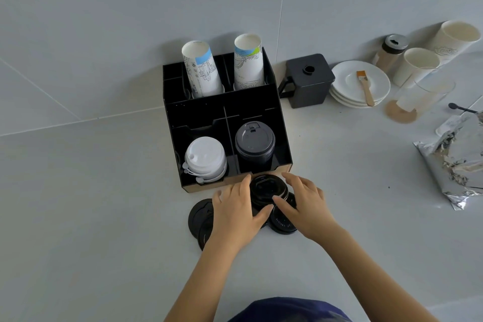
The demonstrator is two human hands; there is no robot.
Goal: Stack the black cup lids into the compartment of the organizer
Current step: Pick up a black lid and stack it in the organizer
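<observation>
A black organizer [198,115] stands against the wall. Its front right compartment holds a stack of black cup lids [254,142]; the front left one holds white lids [205,158]. Just in front of the organizer, a small stack of black lids [266,189] sits on the counter between my hands. My left hand [235,214] curls round its left side and my right hand [305,204] round its right side. More loose black lids lie at the left [200,217] and under my right hand [281,223].
Two printed paper cups [201,70] stand in the organizer's back slots. To the right are a black lidded box [307,81], stacked white plates [347,81] with a brush, white cups [418,65], a shaker jar, a glass and a crumpled foil bag [454,157].
</observation>
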